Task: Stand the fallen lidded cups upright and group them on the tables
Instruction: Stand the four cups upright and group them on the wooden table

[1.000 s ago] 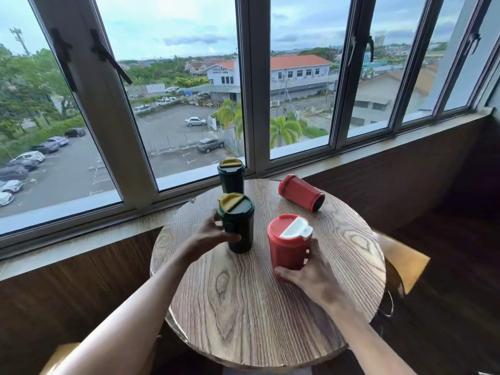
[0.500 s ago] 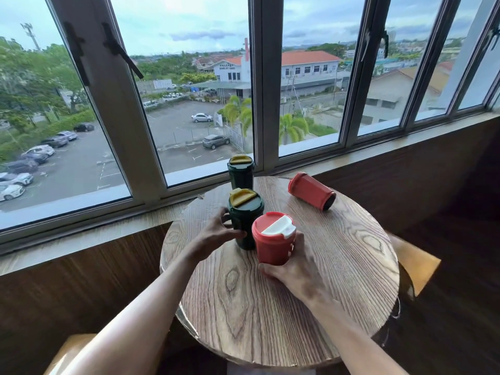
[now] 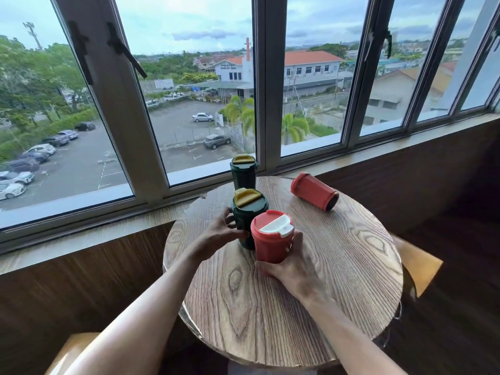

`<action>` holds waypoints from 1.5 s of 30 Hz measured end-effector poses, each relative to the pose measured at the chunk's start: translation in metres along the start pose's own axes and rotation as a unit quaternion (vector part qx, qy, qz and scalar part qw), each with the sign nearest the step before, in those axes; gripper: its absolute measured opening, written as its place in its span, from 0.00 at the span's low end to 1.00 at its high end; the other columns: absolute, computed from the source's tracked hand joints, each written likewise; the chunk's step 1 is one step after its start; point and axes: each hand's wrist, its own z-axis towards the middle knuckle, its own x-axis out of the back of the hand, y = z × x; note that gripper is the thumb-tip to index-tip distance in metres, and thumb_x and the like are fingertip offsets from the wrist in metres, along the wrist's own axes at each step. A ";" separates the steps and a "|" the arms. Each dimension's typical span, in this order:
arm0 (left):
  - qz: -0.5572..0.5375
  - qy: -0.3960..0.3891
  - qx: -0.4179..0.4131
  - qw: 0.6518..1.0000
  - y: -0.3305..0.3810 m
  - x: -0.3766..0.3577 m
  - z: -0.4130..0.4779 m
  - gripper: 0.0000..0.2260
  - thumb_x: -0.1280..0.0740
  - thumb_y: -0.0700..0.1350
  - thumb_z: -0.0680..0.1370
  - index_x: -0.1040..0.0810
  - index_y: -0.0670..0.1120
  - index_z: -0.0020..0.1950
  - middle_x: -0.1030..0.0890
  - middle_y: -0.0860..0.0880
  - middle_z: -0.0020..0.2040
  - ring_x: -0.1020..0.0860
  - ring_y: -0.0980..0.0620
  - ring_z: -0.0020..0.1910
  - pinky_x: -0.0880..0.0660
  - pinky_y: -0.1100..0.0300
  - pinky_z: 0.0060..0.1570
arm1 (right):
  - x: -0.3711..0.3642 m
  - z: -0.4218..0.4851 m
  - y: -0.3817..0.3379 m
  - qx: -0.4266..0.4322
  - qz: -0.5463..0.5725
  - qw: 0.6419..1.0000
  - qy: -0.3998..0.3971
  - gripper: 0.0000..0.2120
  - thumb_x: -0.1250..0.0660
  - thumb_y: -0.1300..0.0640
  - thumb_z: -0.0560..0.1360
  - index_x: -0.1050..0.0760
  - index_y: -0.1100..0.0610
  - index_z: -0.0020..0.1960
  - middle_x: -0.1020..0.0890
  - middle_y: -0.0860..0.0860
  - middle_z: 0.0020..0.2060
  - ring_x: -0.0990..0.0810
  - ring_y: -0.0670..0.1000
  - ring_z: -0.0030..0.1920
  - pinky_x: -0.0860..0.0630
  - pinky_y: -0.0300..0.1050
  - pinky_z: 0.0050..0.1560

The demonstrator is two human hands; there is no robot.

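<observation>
On the round wooden table a red cup with a white lid flap stands upright, and my right hand wraps its base. It touches a dark green cup with a yellow flap, also upright, which my left hand grips from the left side. A second green cup stands upright at the table's far edge by the window. Another red cup lies on its side at the far right of the table, its base pointing right.
A window sill and a wall of windows run along the far side, close behind the table. Wooden stools sit at the right and lower left. Dark floor lies to the right.
My right hand has slid the upright red cup leftward until it sits against the green cup held by my left hand. The camera view has shifted a little.
</observation>
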 end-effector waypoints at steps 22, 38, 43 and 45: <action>0.016 0.239 -0.067 0.969 0.039 -0.011 0.021 0.17 0.39 0.54 0.73 0.20 0.47 0.55 0.17 0.47 0.52 0.20 0.45 0.55 0.24 0.44 0.57 | 0.052 0.147 -0.005 0.095 -0.038 0.993 -0.051 0.10 0.31 0.59 0.74 0.22 0.55 0.55 0.17 0.50 0.47 0.18 0.49 0.47 0.22 0.40 0.47; -0.009 0.196 0.051 0.979 0.032 -0.010 0.021 0.25 0.21 0.54 0.67 0.20 0.53 0.63 0.17 0.48 0.59 0.20 0.46 0.61 0.26 0.45 0.65 | -0.017 0.308 -0.067 0.224 -0.130 0.942 -0.212 0.34 0.22 0.47 0.65 0.32 0.50 0.67 0.35 0.61 0.66 0.35 0.64 0.66 0.35 0.55 0.67; -0.053 0.187 0.066 0.979 0.035 -0.009 0.023 0.29 0.19 0.49 0.65 0.21 0.49 0.65 0.17 0.47 0.60 0.20 0.48 0.62 0.26 0.49 0.65 | -0.026 0.323 -0.058 0.200 -0.115 0.938 -0.259 0.34 0.20 0.50 0.63 0.31 0.51 0.64 0.30 0.62 0.60 0.27 0.63 0.60 0.28 0.47 0.57; -0.066 0.184 0.065 0.979 0.035 -0.010 0.023 0.30 0.19 0.49 0.65 0.21 0.48 0.65 0.17 0.47 0.60 0.20 0.48 0.61 0.26 0.52 0.62 | -0.025 0.321 -0.055 0.206 -0.092 0.939 -0.260 0.32 0.21 0.53 0.63 0.30 0.51 0.62 0.29 0.62 0.59 0.26 0.62 0.56 0.30 0.43 0.51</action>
